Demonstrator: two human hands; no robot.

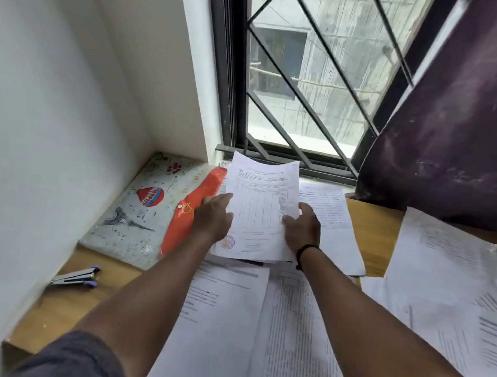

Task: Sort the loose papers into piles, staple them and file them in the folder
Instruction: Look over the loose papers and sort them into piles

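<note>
Between our two hands stands one printed form [262,207], a ruled table with a round stamp near its lower left corner. Our left hand [213,216] pinches its left edge, thumb on the face and fingers hidden behind; our right hand [302,227] grips the right edge the same way, a black band [306,252] round that wrist. We hold the form tilted up, its top edge curling toward the window [304,83]. Under it lies a thin stack of papers; how many sheets we cannot tell. Just beyond our right hand lies one more printed sheet [332,212], flat on the worktop [369,229]. Nearer us, two large printed sheets [226,313] lie side by side under our forearms, and further loose papers [441,278] spread to the right, overlapping. Left of our left hand, one orange folder [191,211] rests partly on one grey patterned folder [135,212] showing a balloon and a tower. Near the wall lies one stapler [75,277], alone on the wood. One dark curtain [458,120] hangs at the right.
</note>
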